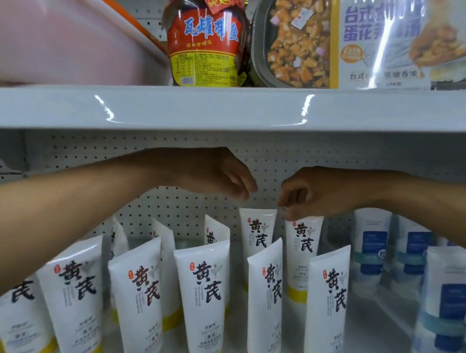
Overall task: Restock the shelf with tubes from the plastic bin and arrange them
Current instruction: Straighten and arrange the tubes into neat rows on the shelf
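Several white tubes with black characters and yellow caps stand cap-down in rows on the lower shelf [367,323]. My left hand [226,176] hovers just above the top edge of a back-row tube [257,233], fingers curled loosely and holding nothing. My right hand [305,195] pinches the top edge of the neighbouring back-row tube [303,236]. Both forearms reach in under the upper shelf. Front-row tubes [202,290] lean slightly. The plastic bin [57,26] looks pink and blurred at the upper left.
White tubes with blue labels [370,241] stand to the right on the same shelf. The upper shelf edge [230,112] hangs low over my hands; on it stand a red-labelled jar [205,36] and a boxed ready meal [346,38]. A pegboard backs the shelf.
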Available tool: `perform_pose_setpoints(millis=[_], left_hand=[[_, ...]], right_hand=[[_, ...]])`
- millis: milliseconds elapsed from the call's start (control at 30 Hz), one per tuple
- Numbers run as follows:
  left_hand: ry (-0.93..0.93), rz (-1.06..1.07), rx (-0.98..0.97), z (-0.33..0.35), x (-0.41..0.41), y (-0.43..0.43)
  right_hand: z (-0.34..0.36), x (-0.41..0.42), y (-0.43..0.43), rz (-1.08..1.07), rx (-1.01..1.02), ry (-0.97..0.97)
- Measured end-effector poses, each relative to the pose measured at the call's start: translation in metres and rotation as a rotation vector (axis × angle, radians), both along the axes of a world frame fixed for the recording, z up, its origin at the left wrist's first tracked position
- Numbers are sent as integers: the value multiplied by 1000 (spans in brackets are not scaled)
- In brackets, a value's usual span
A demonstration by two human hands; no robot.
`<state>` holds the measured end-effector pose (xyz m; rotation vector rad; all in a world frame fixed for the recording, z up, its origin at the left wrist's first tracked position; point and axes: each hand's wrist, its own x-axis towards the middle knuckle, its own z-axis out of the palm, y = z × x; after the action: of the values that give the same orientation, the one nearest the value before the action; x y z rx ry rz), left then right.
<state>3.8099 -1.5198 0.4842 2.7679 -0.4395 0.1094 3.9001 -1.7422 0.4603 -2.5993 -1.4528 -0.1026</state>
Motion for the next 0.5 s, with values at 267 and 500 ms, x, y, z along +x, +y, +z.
perform_pose_setpoints(millis=[267,500], left_hand=[[255,-52,103,-18,-26,21],[164,-33,34,-40,-14,23]], right_hand=[[5,-13,49,-5,-140,14],[-13,-3,70,13,-195,50]])
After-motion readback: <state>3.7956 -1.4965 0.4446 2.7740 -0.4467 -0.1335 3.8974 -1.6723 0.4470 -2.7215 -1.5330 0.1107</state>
